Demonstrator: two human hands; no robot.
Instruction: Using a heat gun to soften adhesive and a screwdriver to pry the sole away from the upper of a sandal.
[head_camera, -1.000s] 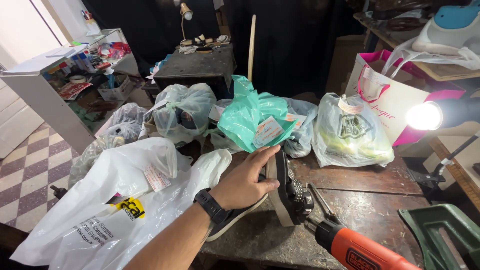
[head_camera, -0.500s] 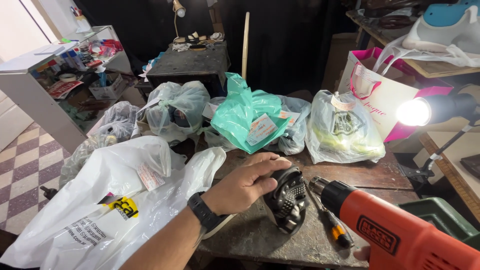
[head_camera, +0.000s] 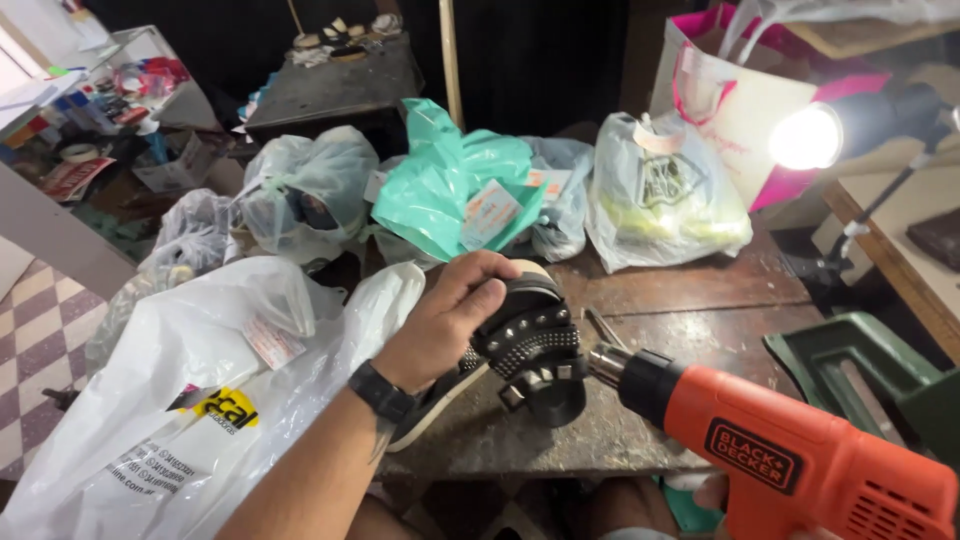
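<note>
While left hand (head_camera: 452, 312) grips sandal (head_camera: 528, 345).

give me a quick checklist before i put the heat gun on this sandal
1. Left hand grips sandal: ok.
2. Heat gun nozzle aimed at the studded straps: ok.
3. Fingers away from nozzle: ok, they sit on the sole's far side.
4. Plastic bags away from the heat: not ok, the white one lies beside the sandal.
5. Right hand grip on gun: cannot tell, mostly hidden.
6. Gun running: cannot tell.
</note>
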